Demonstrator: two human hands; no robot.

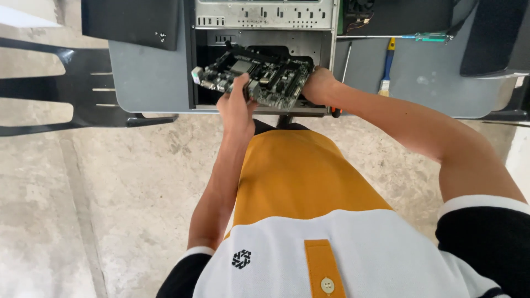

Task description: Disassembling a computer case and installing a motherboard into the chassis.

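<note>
A dark green computer motherboard [265, 77] hangs tilted over an open metal computer case [265, 22] that lies on a grey table [149, 72]. My left hand [236, 105] grips the board's near edge with the thumb on top. On the board's right edge my right hand [317, 84] holds on, its fingers hidden behind the board. The board sits just above the case's dark opening.
A small brush with a yellow and blue handle [386, 63], a green-handled screwdriver [430, 37] and a thin metal rod [346, 60] lie on the table to the right. A black panel [132, 22] rests at the left. A black chair [49, 94] stands left on the concrete floor.
</note>
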